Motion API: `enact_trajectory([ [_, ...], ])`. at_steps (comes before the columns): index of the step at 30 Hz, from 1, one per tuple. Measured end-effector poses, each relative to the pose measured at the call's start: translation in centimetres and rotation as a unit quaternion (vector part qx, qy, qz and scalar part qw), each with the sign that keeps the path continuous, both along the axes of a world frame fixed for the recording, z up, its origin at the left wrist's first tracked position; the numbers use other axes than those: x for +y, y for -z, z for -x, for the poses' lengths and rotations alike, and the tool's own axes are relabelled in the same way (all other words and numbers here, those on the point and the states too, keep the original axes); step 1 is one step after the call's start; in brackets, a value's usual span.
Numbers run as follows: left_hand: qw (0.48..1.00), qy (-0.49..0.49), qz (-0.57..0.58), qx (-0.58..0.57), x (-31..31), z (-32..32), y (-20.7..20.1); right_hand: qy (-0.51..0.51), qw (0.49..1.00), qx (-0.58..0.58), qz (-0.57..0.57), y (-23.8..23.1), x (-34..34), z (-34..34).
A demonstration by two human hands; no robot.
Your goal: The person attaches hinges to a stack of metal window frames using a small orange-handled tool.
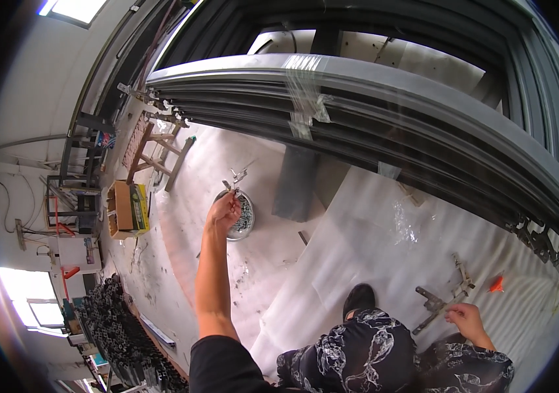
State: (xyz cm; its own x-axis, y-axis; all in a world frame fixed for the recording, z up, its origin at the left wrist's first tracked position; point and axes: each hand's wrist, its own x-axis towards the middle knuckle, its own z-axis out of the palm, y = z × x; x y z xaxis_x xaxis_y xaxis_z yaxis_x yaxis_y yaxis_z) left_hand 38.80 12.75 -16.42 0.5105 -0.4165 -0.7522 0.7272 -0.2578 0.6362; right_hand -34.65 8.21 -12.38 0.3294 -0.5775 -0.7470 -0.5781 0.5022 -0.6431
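My left arm reaches forward to a round bowl of small metal pieces that look like screws. Over its rim is my left hand, closed with fingertips together; what they hold, if anything, is too small to make out. Right beyond the fingertips shows a small silvery metal bracket; I cannot tell whether it touches them. Beside my knee, my right hand is curled with thumb and fingers together, their contents not visible. Close to it on the floor sheet lies a jointed metal hinge arm.
A stack of dark metal frames, wrapped with clear tape, spans the far side. A wooden stool and a cardboard box stand left. Dark profiles are piled lower left. An orange piece lies right, near my shoe.
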Motion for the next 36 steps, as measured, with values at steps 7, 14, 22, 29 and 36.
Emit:
enact_trajectory([
  [7,0.973,0.169,0.141,0.069,3.3,16.3,-3.7,-0.185,0.945,-0.017,0.269,0.0,-2.6,-5.0],
  [14,0.889,0.302,0.137,0.315,1.6,37.1,-3.4,-0.220,0.920,-0.067,0.319,1.5,-2.0,-7.2],
  [22,0.761,0.487,0.072,0.422,-4.8,50.2,-5.7,-0.064,0.872,0.014,0.485,0.3,-1.3,-4.7],
  [29,0.641,0.647,0.057,0.410,-10.3,58.7,-8.1,0.170,0.850,0.039,0.498,2.0,-2.0,1.9],
  [36,0.656,0.741,-0.021,0.141,-16.1,58.8,-7.5,0.183,0.804,0.043,0.564,1.4,-4.0,6.2],
])
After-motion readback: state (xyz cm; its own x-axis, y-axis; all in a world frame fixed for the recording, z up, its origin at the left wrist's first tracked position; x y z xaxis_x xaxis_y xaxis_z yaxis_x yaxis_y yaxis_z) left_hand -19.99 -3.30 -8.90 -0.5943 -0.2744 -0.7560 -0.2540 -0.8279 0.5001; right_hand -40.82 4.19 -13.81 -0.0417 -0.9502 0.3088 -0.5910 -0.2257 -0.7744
